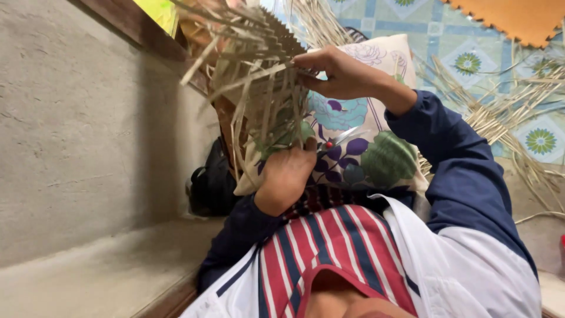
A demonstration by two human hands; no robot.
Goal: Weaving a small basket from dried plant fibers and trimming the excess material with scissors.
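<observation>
A: How far along is the weaving?

B: Judging by the piece, it is partly done. The woven mat [265,65] has a tight plaited section with a zigzag edge just above the right hand [341,73]; below that hand many loose strips [259,112] hang unwoven, so much plaiting seems left.

A: Where is the mat, and how do the hands stand?

B: It is held up between the two hands, over a flowered cushion [359,141]. The right hand pinches a strip at the woven edge, fingers closed on it. The left hand [286,171] sits under the hanging ends; scissors [344,138] lie just beside its thumb, though whether it grips them cannot be told.

A: Its look?

B: Pale, dry, flat straw strips. More loose straw [506,112] lies on the floor beyond the right hand.
</observation>
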